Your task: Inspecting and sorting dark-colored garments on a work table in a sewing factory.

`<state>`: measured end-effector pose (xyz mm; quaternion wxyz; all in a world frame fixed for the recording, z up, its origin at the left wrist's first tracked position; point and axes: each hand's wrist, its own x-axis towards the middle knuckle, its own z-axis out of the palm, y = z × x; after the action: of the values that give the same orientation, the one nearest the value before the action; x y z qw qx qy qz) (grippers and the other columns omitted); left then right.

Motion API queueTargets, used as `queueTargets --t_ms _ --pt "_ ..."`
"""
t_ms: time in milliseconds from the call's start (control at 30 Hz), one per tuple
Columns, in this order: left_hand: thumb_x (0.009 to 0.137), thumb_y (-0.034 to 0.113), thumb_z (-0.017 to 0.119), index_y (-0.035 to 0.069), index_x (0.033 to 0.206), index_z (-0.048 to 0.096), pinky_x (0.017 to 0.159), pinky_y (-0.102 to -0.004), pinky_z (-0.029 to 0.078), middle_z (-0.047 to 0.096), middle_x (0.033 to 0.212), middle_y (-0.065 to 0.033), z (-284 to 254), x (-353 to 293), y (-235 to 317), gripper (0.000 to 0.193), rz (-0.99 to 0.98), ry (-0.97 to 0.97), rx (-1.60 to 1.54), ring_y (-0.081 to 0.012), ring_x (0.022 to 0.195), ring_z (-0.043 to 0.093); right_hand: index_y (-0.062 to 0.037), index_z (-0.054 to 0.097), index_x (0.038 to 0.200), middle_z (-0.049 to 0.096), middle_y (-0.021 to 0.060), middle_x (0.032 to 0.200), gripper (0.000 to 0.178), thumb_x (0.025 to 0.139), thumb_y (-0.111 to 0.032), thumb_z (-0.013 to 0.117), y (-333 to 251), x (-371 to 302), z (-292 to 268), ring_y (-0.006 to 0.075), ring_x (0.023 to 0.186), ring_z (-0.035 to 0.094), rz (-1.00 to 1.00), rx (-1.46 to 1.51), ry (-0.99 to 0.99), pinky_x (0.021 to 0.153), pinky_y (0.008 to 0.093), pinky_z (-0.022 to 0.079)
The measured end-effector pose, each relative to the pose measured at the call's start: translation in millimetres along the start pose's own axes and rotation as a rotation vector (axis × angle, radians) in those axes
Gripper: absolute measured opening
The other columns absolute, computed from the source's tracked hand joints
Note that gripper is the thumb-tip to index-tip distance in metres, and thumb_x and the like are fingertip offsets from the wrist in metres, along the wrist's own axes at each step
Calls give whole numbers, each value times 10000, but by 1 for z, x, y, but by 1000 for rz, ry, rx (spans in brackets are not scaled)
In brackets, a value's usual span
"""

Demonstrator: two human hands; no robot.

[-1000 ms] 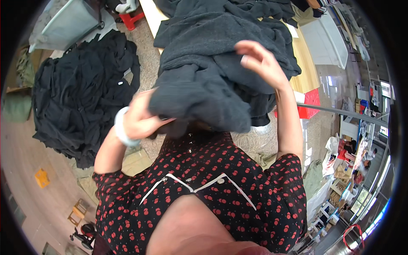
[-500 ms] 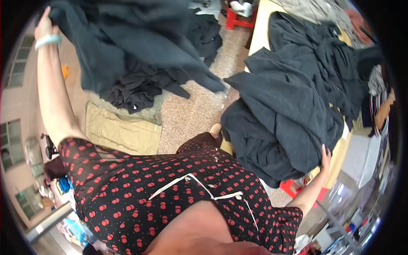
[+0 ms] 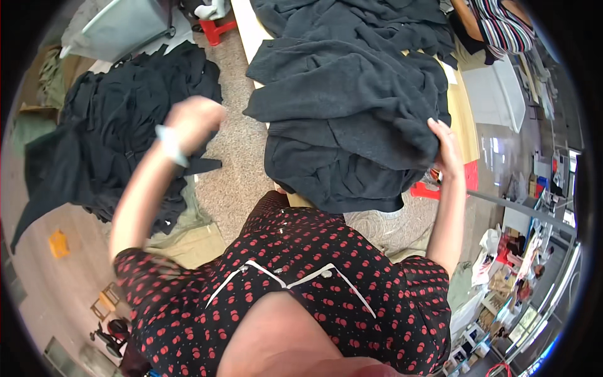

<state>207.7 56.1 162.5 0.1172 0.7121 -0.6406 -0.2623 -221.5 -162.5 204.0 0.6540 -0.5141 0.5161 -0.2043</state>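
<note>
On the wooden table in front of me lies a heap of dark grey knitted garments point(image 3: 352, 88), partly hanging over the near edge. My right hand point(image 3: 447, 147) is at the heap's right side, its fingers on the edge of a bunched garment and its thumb hidden. My left hand point(image 3: 195, 119), with a pale band at the wrist, is raised at the left, in front of a floor pile of dark garments point(image 3: 135, 100). Motion smears its fingers, and no cloth hangs from it. One dark garment point(image 3: 56, 166) lies spread over the pile's left side.
The wooden table point(image 3: 468, 119) shows along its right edge. A grey wheeled bin point(image 3: 125, 28) stands beyond the floor pile, with a red stool point(image 3: 217, 31) beside it. A person in a striped top point(image 3: 505, 28) is at the far right. A yellow object point(image 3: 59, 244) lies on the floor.
My left hand has let go of the dark garment, which now lies on the floor pile, and has moved right toward the table. The view has turned right; my right hand stays at the heap.
</note>
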Motion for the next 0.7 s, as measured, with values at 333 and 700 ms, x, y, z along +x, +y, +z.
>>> queueTargets --t_ms 333,700 --pt "709 133 656 10 1119 480 877 -321 398 549 1055 -130 156 10 185 463 349 443 -1232 -226 972 536 3 513 1064 564 78 1044 271 889 -198 470 22 -68 138 149 955 535 -12 438 -509 848 286 406" --pt "795 135 523 -29 951 523 839 -355 369 548 919 -143 55 -57 180 226 613 -301 -903 -264 902 505 -107 307 1298 251 246 1324 753 608 125 499 49 51 168 369 1220 288 -837 -1125 -575 1009 369 274"
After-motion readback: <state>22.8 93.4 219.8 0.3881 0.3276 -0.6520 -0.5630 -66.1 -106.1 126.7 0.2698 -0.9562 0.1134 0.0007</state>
